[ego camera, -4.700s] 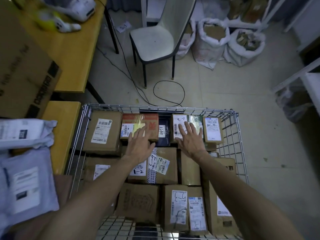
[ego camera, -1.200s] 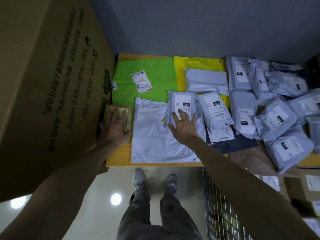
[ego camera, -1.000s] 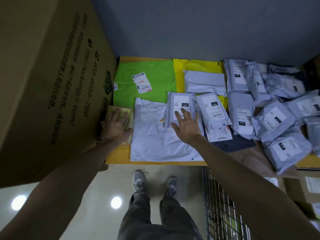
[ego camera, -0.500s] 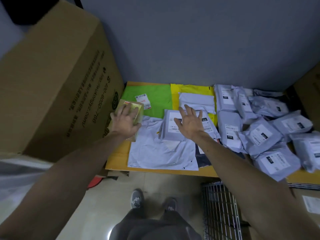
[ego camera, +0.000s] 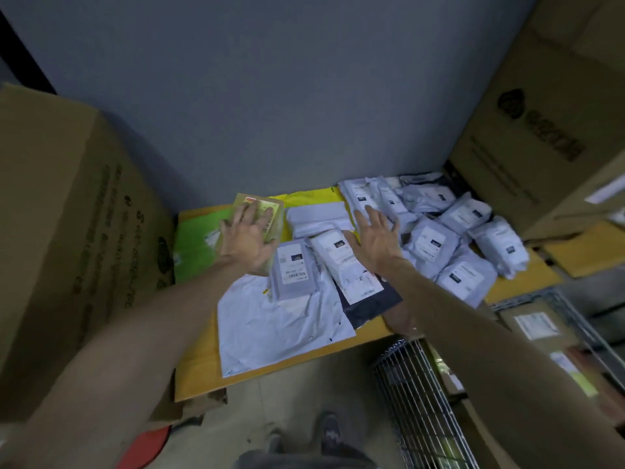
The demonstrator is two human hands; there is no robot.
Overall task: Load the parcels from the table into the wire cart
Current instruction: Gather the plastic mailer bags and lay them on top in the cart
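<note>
On the yellow-orange tabletop (ego camera: pixel 199 360), set against a plain grey wall (ego camera: pixel 270 96), lie the parcels: a heap of soft, crumpled grey poly mailers (ego camera: pixel 456 245) at the right, a large flat white mailer (ego camera: pixel 280 323) at the near edge, a dark mailer (ego camera: pixel 368 306) partly beneath the grey ones, and a green mailer (ego camera: pixel 194 245) and a yellow mailer (ego camera: pixel 311 198) towards the wall. Left hand (ego camera: pixel 248 236): fingers spread nearly straight across the top face of a small tan box (ego camera: pixel 274 204), which sits tilted over the green mailer; whether the thumb grips its side cannot be told. Right hand (ego camera: pixel 375 238): wide open, fingers splayed, holding nothing, above the middle of the grey mailers; contact cannot be told. Wire cart (ego camera: pixel 422 401): metal mesh, standing at the lower right just beside the tabletop's near edge, with a brown cardboard box (ego camera: pixel 537 328) bearing a white label inside it. Large cardboard cartons flank the tabletop, a left carton (ego camera: pixel 67 231) with dark lines of print and a right carton (ego camera: pixel 548 123) with a dark emblem and bold characters. Most mailers carry white labels with black blocks; all writing is too blurred to read. Pale floor (ego camera: pixel 297 394) and a pair of grey shoes (ego camera: pixel 329 434) appear below.
</note>
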